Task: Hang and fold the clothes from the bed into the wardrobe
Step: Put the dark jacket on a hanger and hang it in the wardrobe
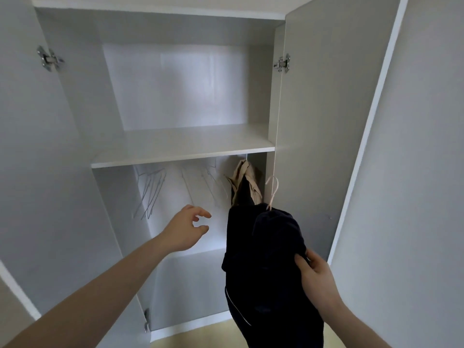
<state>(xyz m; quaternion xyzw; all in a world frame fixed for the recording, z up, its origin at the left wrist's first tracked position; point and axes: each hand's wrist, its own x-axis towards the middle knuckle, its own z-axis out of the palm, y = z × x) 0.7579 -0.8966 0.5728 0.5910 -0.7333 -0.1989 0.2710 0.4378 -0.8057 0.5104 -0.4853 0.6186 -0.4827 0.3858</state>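
person at an open wardrobe holding a dark garment on a hanger.
right hand grips the garment; left hand reaches in, fingers loosely spread, holding nothing.

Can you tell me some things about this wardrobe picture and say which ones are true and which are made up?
1. The right hand holds a dark garment on a hanger. True.
2. The left hand is holding a hanger. False: it holds nothing, fingers loose, reaching into the wardrobe.
3. A beige garment already hangs under the shelf. True.
4. The shelf is piled with folded clothes. False: nothing lies on the part that shows.
5. Both wardrobe doors are closed. False: the left door and right door stand open.
6. Bare wire hangers hang on the left side, below the shelf. True.
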